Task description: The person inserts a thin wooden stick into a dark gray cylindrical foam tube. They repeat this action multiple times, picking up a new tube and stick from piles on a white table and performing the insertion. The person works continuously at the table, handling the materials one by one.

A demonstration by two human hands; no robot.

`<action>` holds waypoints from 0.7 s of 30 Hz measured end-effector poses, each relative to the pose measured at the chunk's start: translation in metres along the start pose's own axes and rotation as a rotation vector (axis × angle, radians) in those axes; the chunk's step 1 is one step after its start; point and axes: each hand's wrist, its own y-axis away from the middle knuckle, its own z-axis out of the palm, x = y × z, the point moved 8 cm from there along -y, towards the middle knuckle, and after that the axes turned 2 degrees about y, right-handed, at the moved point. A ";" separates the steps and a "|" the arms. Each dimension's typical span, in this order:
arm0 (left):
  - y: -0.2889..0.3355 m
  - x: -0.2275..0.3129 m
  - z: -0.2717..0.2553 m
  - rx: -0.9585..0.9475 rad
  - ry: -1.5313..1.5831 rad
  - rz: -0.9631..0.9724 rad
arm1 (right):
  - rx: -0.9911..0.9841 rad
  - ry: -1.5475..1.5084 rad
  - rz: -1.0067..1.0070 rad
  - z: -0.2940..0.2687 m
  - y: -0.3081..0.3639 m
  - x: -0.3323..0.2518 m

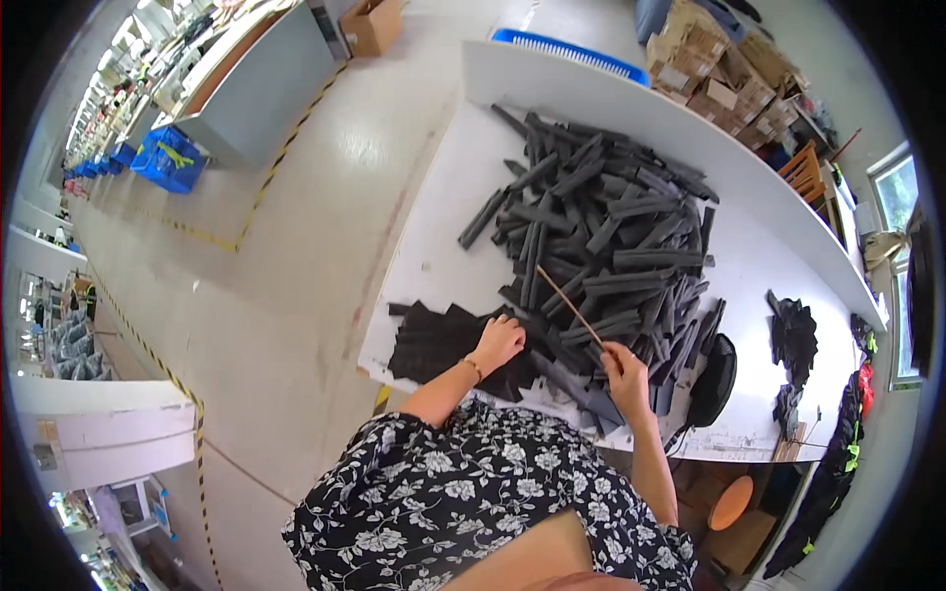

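A thin wooden stick (572,307) is gripped near its lower end by my right hand (626,374). It slants up and to the left over a large heap of dark grey rolled fabric strips (621,222). My left hand (500,340) has its fingers curled at the near left side of the heap, closed on a black fabric piece; the fingertips are partly hidden. Flat black fabric pieces (429,340) lie spread beside that hand, along the near left part of the white table (443,227).
A black padded item (714,382) lies right of the heap at the table's near edge. Farther right is a smaller dark fabric pile (791,340). A white board (631,94) rises along the far side, with a blue basket (572,54) behind it. An orange stool (731,502) stands below right.
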 end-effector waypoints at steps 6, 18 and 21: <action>-0.011 0.000 -0.073 0.081 0.386 -0.009 | -0.033 0.078 -0.094 -0.026 0.008 0.002; -0.024 -0.007 -0.157 0.215 0.526 -0.028 | -0.229 0.104 -0.101 -0.071 -0.004 -0.034; -0.027 0.000 -0.161 0.223 0.509 0.006 | -0.239 0.119 -0.131 -0.068 -0.005 -0.037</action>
